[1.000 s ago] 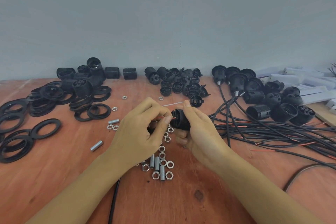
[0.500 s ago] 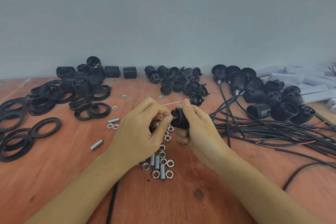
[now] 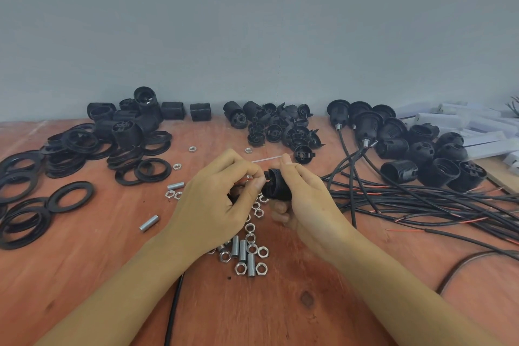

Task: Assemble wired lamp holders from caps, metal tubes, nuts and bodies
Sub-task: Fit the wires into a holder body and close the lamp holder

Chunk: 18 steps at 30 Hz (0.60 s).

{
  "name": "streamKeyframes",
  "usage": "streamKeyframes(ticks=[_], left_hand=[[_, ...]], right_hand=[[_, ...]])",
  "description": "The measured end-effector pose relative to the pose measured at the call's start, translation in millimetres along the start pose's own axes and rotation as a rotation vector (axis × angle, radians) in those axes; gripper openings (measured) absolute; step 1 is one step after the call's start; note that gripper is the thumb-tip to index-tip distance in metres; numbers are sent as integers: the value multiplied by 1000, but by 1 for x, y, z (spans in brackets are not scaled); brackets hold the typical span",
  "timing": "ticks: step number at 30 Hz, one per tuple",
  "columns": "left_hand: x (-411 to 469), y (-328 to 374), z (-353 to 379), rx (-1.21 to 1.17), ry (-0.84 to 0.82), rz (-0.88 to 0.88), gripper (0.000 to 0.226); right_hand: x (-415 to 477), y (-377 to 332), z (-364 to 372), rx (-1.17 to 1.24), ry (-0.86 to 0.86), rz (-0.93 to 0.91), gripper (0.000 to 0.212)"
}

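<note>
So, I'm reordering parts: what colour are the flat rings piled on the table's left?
The flat rings are black, clearest in the head view.

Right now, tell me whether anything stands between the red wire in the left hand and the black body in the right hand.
Nothing visible does. The left hand pinches the red wire right at the end of the black body that the right hand grips; the loose nuts lie on the table below.

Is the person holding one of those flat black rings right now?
No, the right hand grips a black lamp holder body, the left hand pinches a red wire, and the rings lie on the table.
</note>
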<state>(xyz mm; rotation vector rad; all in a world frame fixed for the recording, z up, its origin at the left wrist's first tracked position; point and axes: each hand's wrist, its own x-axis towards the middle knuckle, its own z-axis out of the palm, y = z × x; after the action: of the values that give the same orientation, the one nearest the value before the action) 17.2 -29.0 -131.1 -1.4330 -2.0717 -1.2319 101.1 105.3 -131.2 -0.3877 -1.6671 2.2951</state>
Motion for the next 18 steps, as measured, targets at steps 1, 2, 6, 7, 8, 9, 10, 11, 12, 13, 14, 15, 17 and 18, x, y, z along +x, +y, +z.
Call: streamKeyframes(ticks=[1,2,6,7,8,9,10,11,12,13,14,15,17,18], left_hand=[[0,0,0,-5,-2,-2,16],[0,0,0,-9,-4,-4,15],[0,0,0,-3,-25,4,15],[0,-1,0,6,-32,12,14],[0,-1,-1,16,-36,21,14],[0,-1,-1,24,-36,28,14],[0,-1,-1,25,-35,33,14],[0,-1,-1,23,-32,35,13],[-1,-1,-1,21,-27,38,12],[-1,0,0,22,-21,41,12],[-1,0,1,23,-12,41,13],[-2,1,2,26,0,38,15],[-3,3,3,35,34,33,18],[-3,4,5,38,48,30,17]], right_hand=[[0,0,0,-36,0,-21,36],[0,1,0,-64,5,-37,36],[0,2,-1,-145,47,-75,33],[0,2,0,-155,50,-82,32],[0,2,0,-158,48,-88,32],[-1,2,0,-161,44,-93,31],[-2,2,0,-174,42,-101,31],[-3,1,1,-198,44,-111,31],[-3,2,1,-227,49,-124,31],[-4,2,1,-249,55,-136,31],[-4,3,2,-267,63,-148,30],[-4,4,2,-284,73,-157,29],[-4,5,2,-303,86,-164,27],[-4,5,2,-290,88,-156,27]])
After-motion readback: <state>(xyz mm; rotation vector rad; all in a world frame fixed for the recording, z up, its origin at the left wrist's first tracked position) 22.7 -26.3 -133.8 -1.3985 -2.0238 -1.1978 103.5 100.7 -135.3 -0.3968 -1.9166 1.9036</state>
